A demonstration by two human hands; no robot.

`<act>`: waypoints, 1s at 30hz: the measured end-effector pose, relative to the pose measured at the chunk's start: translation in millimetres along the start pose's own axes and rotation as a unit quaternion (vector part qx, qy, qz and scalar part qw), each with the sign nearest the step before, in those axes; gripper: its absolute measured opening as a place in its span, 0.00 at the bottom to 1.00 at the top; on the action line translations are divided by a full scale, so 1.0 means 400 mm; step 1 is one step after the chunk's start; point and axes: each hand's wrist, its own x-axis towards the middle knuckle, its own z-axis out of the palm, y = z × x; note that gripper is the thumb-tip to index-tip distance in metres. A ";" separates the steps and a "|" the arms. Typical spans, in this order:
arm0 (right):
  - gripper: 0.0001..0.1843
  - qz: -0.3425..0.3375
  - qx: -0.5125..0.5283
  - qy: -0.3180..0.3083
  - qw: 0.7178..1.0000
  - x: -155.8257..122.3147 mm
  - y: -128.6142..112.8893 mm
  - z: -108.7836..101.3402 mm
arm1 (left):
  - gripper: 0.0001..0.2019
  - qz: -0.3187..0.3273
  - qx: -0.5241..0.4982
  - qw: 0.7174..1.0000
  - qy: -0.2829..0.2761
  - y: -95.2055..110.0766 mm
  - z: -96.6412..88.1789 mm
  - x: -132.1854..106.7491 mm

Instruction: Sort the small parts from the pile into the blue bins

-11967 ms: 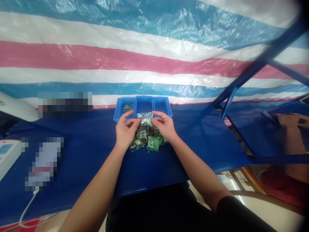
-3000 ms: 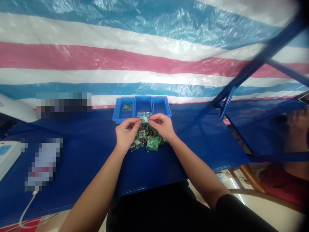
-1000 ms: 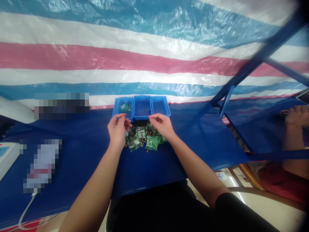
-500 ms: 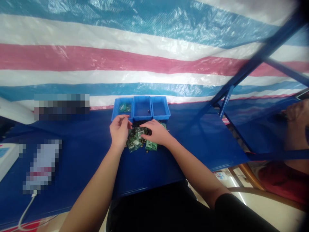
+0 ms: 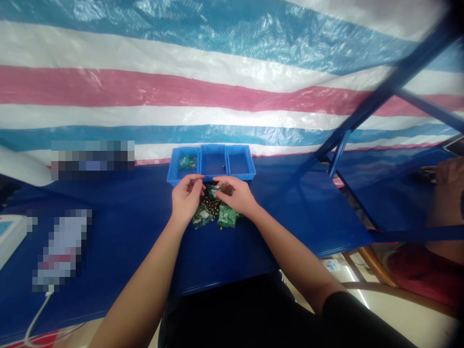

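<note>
Green packets (image 5: 226, 216) and small brass-toned pieces (image 5: 215, 208) lie heaped on the near side of three blue bins (image 5: 212, 166), likely for short reaches. Left hand (image 5: 185, 195) and right hand (image 5: 237, 194) flank one packet (image 5: 213, 191), fingers loosely curled; whether either pinches it cannot be told.

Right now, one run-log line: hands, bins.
left hand: at parts pile, hold unclear | right hand: over pile, hold unclear | left bin: green bagging | middle bin: small dark part

The packets (image 5: 227, 217) look glossy, crinkled plastic, the bins (image 5: 241, 165) smooth plastic, the sheet (image 5: 145, 87) shiny, creased plastic
</note>
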 end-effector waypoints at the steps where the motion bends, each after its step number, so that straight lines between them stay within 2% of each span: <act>1: 0.20 0.008 0.028 0.020 0.999 0.002 0.001 0.000 | 0.11 0.003 0.009 1.000 -0.012 0.000 0.000 -0.002; 4: 0.21 0.025 0.102 0.061 0.993 0.007 0.004 -0.004 | 0.12 0.006 0.037 0.998 -0.052 -0.005 0.000 -0.007; 7: 0.22 0.037 0.156 0.072 0.984 0.011 0.004 -0.007 | 0.10 0.004 0.051 0.996 -0.076 -0.007 0.002 -0.010; 12: 0.22 0.055 0.217 0.092 0.970 0.012 -0.001 -0.003 | 0.10 -0.020 0.008 0.998 -0.056 0.004 0.008 -0.009; 15: 0.19 0.083 0.211 0.092 0.970 0.011 -0.005 -0.001 | 0.10 -0.060 -0.071 0.995 -0.033 0.012 0.009 -0.004; 17: 0.17 0.097 0.197 0.079 0.972 0.012 -0.005 0.000 | 0.11 -0.066 -0.089 0.994 -0.024 0.013 0.008 -0.002; 19: 0.16 0.099 0.186 0.073 0.975 0.012 -0.003 0.000 | 0.10 -0.053 -0.068 0.996 -0.023 0.012 0.006 -0.001; 25: 0.15 0.113 0.173 0.114 0.972 0.016 0.004 -0.004 | 0.09 -0.029 -0.002 0.998 -0.055 0.003 0.006 -0.007; 30: 0.15 0.102 0.149 0.109 0.978 0.016 0.009 -0.004 | 0.08 -0.037 -0.018 0.998 -0.043 0.002 0.009 -0.007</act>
